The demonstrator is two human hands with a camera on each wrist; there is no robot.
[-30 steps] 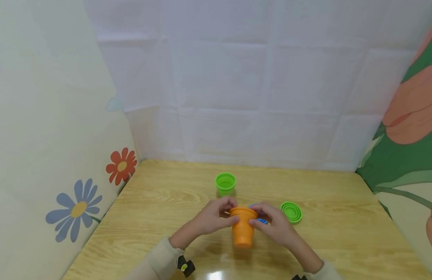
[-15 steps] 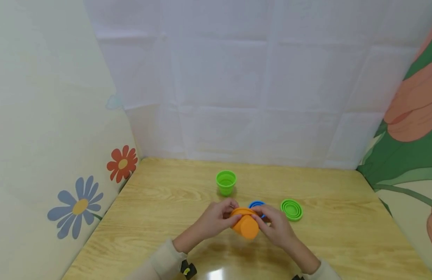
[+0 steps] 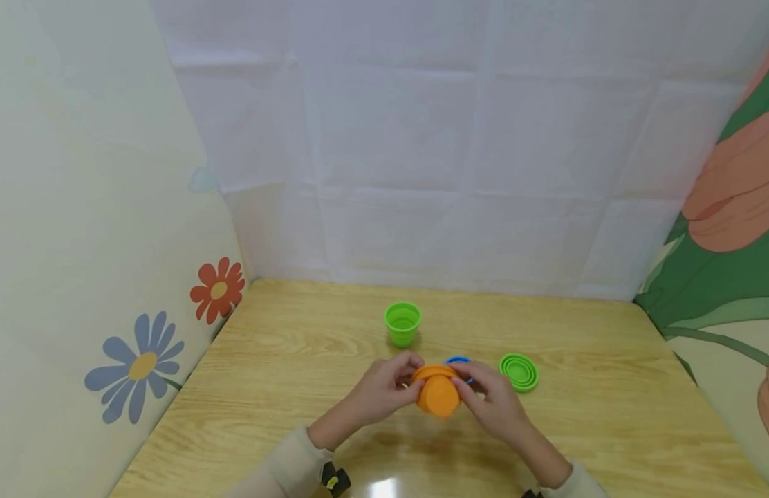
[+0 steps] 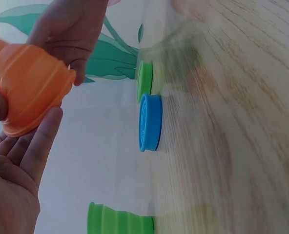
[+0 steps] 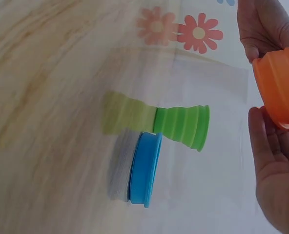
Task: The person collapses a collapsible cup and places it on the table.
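Both hands are clamped on one orange cup (image 3: 440, 397), the left hand (image 3: 380, 393) pinching one side of its rim and the right hand (image 3: 493, 400) pinching the other, thumbs on the near side and fingers behind. Between them the cup is held in the air above the wood-grain table (image 3: 297, 401), tipped so that its round base faces the head camera and its wide rim points away. Stepped rings run around its wall in the wrist views. Just beyond the right hand's fingers sits a low blue cup (image 5: 145, 169), folded flat and resting on the table; from the head it is partly hidden by that hand. Farther back, beyond the left hand, a green cup (image 3: 402, 325) stands upright at full height with its mouth up. A second green one, a flattened green cup (image 3: 519, 373), lies to the right of the blue cup, its nested rings showing. White creased cloth (image 3: 391, 152) hangs behind the table, and the left wall carries a red flower (image 3: 218, 290) and a blue flower (image 3: 138, 368). Pale sleeves (image 3: 281, 462) cover the forearms.
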